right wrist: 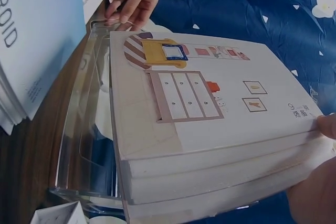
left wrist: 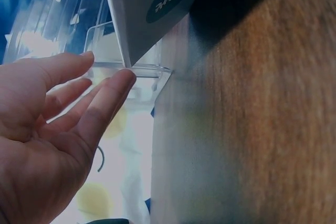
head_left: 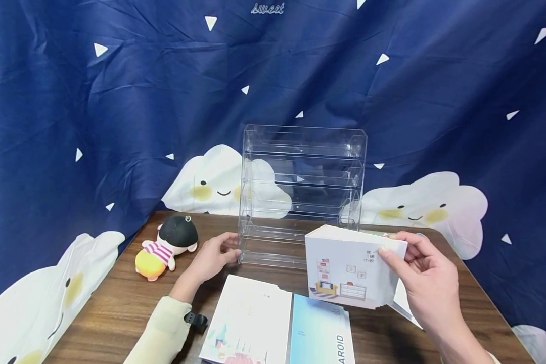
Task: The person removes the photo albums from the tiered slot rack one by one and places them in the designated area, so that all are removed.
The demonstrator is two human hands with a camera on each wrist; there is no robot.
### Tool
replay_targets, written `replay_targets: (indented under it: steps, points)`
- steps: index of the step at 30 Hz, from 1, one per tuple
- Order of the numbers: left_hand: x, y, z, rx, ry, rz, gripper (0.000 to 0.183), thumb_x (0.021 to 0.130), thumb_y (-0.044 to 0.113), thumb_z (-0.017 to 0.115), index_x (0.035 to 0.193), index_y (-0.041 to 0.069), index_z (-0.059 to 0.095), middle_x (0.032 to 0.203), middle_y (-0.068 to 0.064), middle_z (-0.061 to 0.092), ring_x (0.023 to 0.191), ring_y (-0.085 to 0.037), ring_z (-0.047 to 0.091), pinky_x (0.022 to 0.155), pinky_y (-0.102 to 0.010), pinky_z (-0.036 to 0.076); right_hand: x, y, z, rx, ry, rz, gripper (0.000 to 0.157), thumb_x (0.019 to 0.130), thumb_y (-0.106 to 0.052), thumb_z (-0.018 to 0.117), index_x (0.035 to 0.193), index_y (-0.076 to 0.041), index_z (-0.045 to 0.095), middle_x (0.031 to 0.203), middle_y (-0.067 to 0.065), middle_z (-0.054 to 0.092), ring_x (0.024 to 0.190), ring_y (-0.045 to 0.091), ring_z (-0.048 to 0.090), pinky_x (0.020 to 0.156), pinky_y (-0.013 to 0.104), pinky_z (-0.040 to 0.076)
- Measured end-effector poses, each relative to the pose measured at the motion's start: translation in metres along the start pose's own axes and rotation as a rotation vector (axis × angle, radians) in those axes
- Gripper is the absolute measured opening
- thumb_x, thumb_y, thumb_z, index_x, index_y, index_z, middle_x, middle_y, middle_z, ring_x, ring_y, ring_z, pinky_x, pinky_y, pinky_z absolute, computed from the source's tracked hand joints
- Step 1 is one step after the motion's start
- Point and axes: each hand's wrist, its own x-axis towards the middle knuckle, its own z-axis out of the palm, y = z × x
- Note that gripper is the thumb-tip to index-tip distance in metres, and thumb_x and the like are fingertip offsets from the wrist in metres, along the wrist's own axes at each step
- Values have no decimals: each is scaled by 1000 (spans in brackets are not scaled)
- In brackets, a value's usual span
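Observation:
My right hand (head_left: 429, 275) grips a thick white album-like book (head_left: 341, 273) by its upper right corner. A yellow armchair and a dresser are printed on its front. The right wrist view shows several thick layers along its edge. It stands tilted in front of a clear plastic tiered rack (head_left: 302, 253) and overlaps the rack's lower right part. My left hand (head_left: 214, 253) rests its fingertips at the rack's lower left edge. Its fingers look loosely extended in the left wrist view. The rack stands upright, with several see-through shelves.
White illustrated books (head_left: 255, 318) and a blue one (head_left: 323, 328) lettered AROID lie at the table's front. Left of the rack lies a plush doll (head_left: 166, 247) with a striped top. Another white item (head_left: 405, 301) shows behind my right hand. A blue cloud-print curtain (head_left: 118, 101) hangs behind.

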Motion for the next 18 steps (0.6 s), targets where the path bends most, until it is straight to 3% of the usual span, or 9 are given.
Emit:
replay_targets:
  steps: [18]
  points:
    - [-1,1,2,-40,-15,-6,49,106,11,77,152,2,64,136,-16,77,107,-20,79,86,-35,67,-28,8,-40,2,47,38,38,91,28,72,119,3,75,97,2,85,84,6,79,72,16,61]
